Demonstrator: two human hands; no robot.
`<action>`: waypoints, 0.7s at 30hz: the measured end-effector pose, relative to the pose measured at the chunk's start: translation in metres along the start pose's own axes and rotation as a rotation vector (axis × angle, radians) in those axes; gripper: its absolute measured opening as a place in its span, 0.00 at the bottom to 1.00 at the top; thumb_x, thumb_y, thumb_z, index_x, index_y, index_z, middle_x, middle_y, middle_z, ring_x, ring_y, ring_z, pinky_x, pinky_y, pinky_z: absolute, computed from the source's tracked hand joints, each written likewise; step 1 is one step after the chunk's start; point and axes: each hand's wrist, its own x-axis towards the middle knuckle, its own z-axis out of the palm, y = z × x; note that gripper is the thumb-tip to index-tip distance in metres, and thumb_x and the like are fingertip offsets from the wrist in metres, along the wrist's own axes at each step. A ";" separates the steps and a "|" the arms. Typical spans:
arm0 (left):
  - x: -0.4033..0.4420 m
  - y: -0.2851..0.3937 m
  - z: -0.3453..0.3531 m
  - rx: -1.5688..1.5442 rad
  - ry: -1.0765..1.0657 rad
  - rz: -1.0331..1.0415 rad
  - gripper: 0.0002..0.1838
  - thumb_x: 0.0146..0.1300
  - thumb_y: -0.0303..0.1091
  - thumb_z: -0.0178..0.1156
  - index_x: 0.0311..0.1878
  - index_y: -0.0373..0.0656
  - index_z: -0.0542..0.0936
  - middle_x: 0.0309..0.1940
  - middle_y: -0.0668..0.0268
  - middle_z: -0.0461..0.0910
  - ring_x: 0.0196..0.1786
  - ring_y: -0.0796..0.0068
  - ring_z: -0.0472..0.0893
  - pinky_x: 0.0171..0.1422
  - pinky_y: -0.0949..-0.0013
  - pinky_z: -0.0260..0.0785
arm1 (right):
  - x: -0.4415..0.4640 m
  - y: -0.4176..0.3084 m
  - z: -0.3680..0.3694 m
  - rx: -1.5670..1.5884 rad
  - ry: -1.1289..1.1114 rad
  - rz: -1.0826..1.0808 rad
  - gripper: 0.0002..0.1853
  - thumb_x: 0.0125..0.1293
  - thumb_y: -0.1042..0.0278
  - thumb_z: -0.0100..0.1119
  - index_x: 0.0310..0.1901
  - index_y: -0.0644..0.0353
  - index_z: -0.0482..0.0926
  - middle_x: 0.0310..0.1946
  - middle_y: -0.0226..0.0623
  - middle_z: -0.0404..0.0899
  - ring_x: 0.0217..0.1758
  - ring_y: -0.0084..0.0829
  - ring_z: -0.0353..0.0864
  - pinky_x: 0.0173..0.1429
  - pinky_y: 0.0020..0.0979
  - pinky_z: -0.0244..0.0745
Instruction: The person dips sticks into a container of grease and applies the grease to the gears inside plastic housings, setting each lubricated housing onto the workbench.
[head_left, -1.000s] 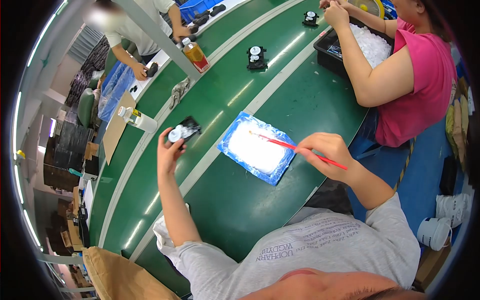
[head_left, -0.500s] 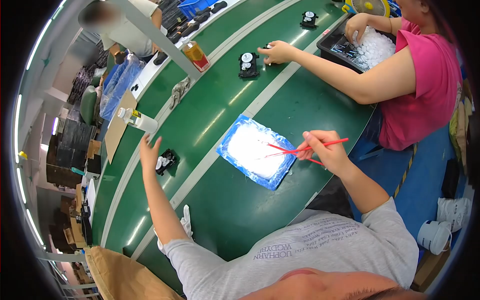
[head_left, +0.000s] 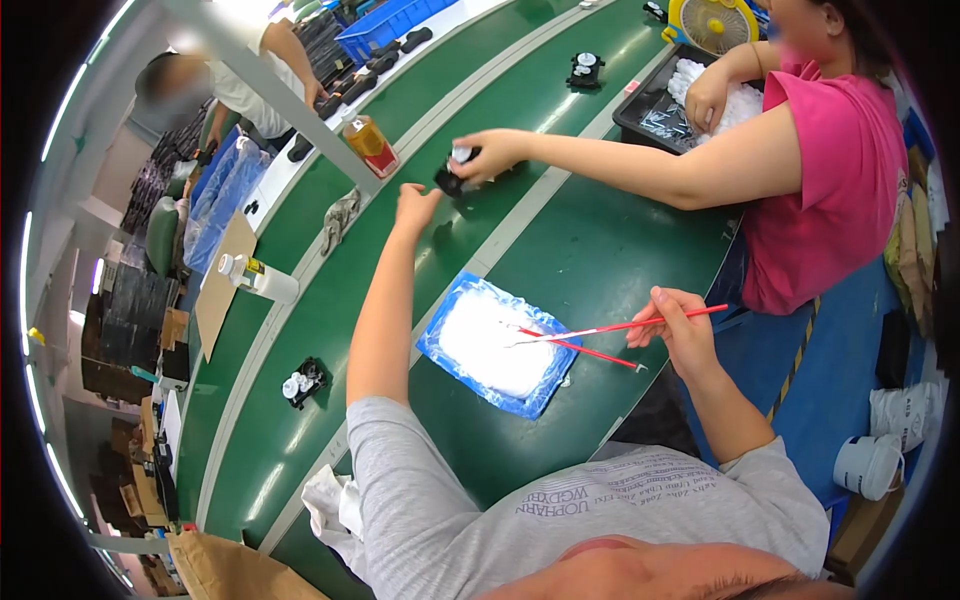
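My left hand (head_left: 416, 208) reaches over the green conveyor with thumb and fingers apart, close beside a black part with white gears (head_left: 456, 172). A co-worker's hand grips that part; whether my fingertips touch it I cannot tell. My right hand (head_left: 680, 325) pinches a thin red stick (head_left: 655, 320), its whitened end over a blue tray (head_left: 440, 345) wrapped in clear film. Glaring white material (head_left: 495, 345) fills the tray. A second red stick (head_left: 600, 354) lies across its edge, crossing under the first. Another black geared part (head_left: 304, 383) sits on the conveyor, left of my forearm.
A co-worker in pink sits at the right, one hand in a black bin (head_left: 640, 125) of white pieces. Beyond the conveyor stand a white bottle (head_left: 268, 280), a yellow-red bottle (head_left: 372, 148) and a grey rag (head_left: 340, 220). A further geared part (head_left: 585, 70) lies farther up.
My left hand has moved from the lower-left part up the belt toward the co-worker's hand. The co-worker has gripped a geared part and brought it nearer. My right hand has shifted slightly right and down.
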 end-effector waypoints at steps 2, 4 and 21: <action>0.002 -0.011 -0.002 0.205 0.208 0.096 0.33 0.53 0.44 0.68 0.58 0.36 0.68 0.53 0.47 0.75 0.52 0.56 0.79 0.55 0.59 0.74 | -0.003 -0.001 0.003 -0.060 -0.022 -0.043 0.22 0.77 0.61 0.45 0.33 0.71 0.81 0.26 0.44 0.84 0.27 0.30 0.85 0.34 0.26 0.80; -0.009 -0.016 -0.004 0.193 0.211 0.106 0.29 0.54 0.44 0.67 0.53 0.36 0.72 0.46 0.50 0.78 0.48 0.56 0.80 0.54 0.61 0.74 | -0.006 -0.004 0.016 -0.130 -0.053 -0.087 0.21 0.77 0.63 0.46 0.33 0.71 0.82 0.26 0.44 0.84 0.29 0.31 0.85 0.36 0.27 0.80; 0.049 0.097 0.066 -0.222 -0.257 -0.219 0.43 0.59 0.52 0.67 0.70 0.40 0.60 0.57 0.51 0.76 0.46 0.60 0.83 0.46 0.56 0.80 | -0.006 0.010 -0.009 0.078 0.056 0.058 0.22 0.77 0.62 0.45 0.33 0.71 0.82 0.25 0.46 0.84 0.25 0.30 0.84 0.31 0.25 0.79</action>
